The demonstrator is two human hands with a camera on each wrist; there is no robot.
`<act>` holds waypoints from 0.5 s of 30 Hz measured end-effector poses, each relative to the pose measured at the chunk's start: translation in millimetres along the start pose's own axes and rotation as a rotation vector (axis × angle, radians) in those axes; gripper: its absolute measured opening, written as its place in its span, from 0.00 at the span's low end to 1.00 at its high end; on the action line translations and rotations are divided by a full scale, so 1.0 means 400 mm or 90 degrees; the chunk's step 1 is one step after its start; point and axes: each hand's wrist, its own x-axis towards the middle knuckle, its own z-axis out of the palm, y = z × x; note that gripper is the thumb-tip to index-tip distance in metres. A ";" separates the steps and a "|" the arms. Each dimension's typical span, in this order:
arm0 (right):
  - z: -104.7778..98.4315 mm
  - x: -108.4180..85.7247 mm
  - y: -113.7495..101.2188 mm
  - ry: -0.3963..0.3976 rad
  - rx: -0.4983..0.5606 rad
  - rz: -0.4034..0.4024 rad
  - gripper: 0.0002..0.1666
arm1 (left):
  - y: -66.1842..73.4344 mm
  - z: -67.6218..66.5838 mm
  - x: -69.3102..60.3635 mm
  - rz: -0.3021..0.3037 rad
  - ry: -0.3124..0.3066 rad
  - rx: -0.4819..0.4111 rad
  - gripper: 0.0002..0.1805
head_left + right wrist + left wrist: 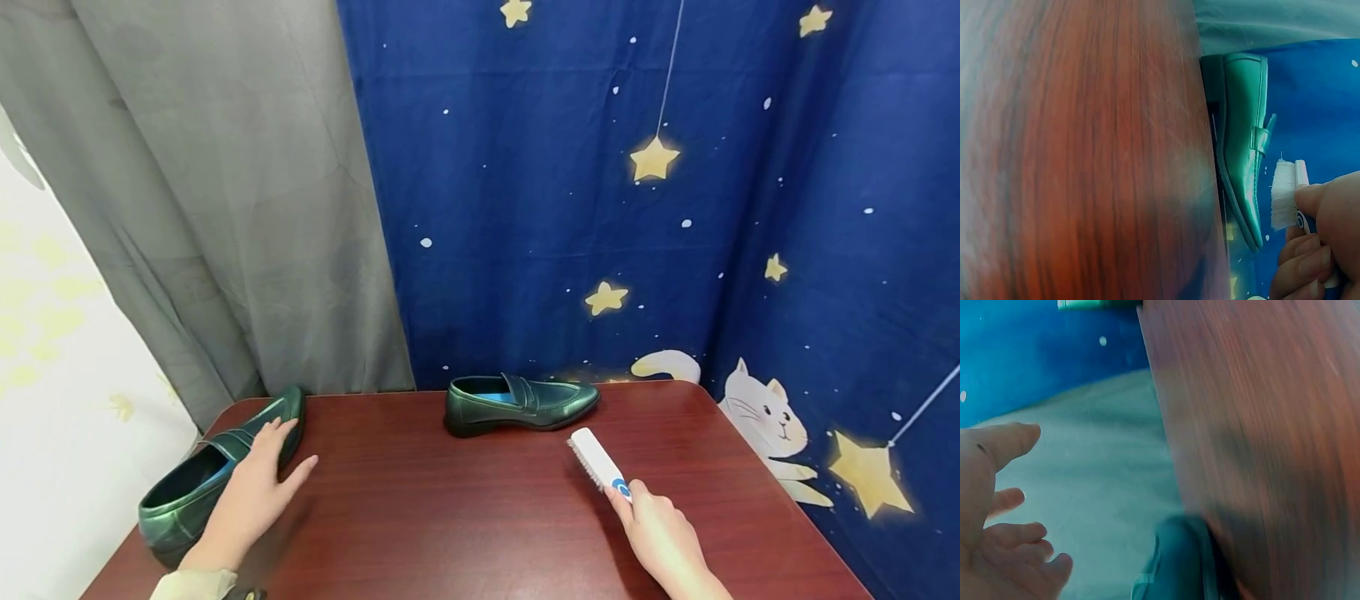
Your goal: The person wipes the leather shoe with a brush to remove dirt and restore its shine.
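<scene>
Item: one white hand brush (596,457) with pale bristles and a round blue mark near the handle. It is held by the right grip (663,533), a bare hand, with fingers wrapped around the handle; it is raised over the worktop (420,517), a reddish-brown wood-grain surface, its bristles turned leftward.

Item: one dark green, glossy loafer (525,404) with a strap and blue insole, set upright near the back edge, toe to the right. The brush head is placed near its toe, apart from it.

Item: one matching dark green loafer (235,443), placed at the left edge, toe directed to the back. It is partly covered from view by the left grip (255,492), a bare hand with fingers relaxed and thumb spread; whether the two are touching cannot be told.

Backdrop: one grey curtain (225,192); one blue star-printed curtain (525,167).
</scene>
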 end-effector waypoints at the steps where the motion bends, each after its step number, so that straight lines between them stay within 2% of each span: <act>1: 0.001 -0.001 -0.004 -0.002 0.001 0.000 0.26 | -0.008 -0.007 -0.008 0.001 0.012 0.010 0.42; 3: 0.004 -0.004 -0.009 -0.001 -0.001 -0.002 0.25 | -0.025 -0.019 -0.022 0.003 0.030 0.025 0.40; 10: 0.024 -0.012 -0.028 0.008 0.005 -0.014 0.22 | -0.102 -0.049 -0.067 0.037 0.140 0.074 0.34; 13: 0.032 -0.014 -0.035 0.012 0.009 -0.019 0.21 | -0.133 -0.067 -0.085 0.033 0.169 0.101 0.33; 15: 0.036 -0.016 -0.040 0.021 0.010 -0.026 0.21 | -0.153 -0.083 -0.102 0.015 0.180 0.113 0.33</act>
